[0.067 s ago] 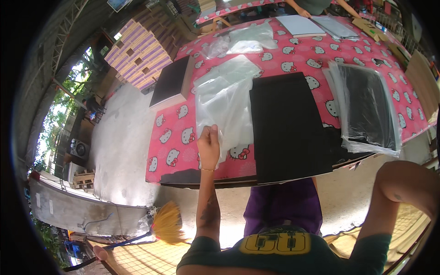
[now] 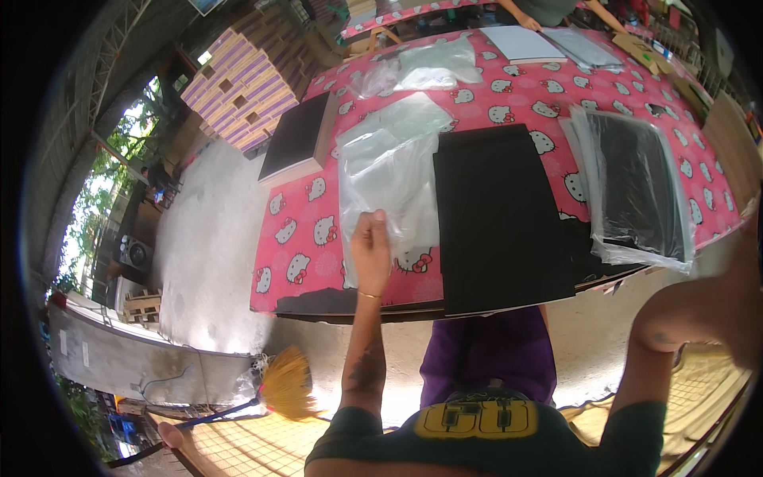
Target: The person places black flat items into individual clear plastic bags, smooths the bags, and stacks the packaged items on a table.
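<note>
My left hand point(image 2: 371, 242) is closed in a pinch at the near edge of a pile of clear plastic bags point(image 2: 389, 175), which lie flat on the table. The fingertips seem to grip a bag's edge. To the right of the bags lies a stack of black sheets point(image 2: 505, 215), reaching the table's near edge. My right arm is bent, with its elbow over the floor at the right. What seems to be my right hand point(image 2: 741, 294) is a blurred shape at the picture's right rim, its fingers not distinguishable.
The table has a pink cat-print cover point(image 2: 298, 238). Black sheets in clear bags point(image 2: 636, 183) lie at the right, a thick black-topped stack point(image 2: 296, 139) at the left. Across the table a person handles a white stack point(image 2: 520, 44). A broom point(image 2: 288, 385) and piled boxes point(image 2: 246, 87) are at left.
My left hand has shifted slightly right and a little farther over the bags. My right forearm has swung upward at the right rim, and its elbow has moved slightly left.
</note>
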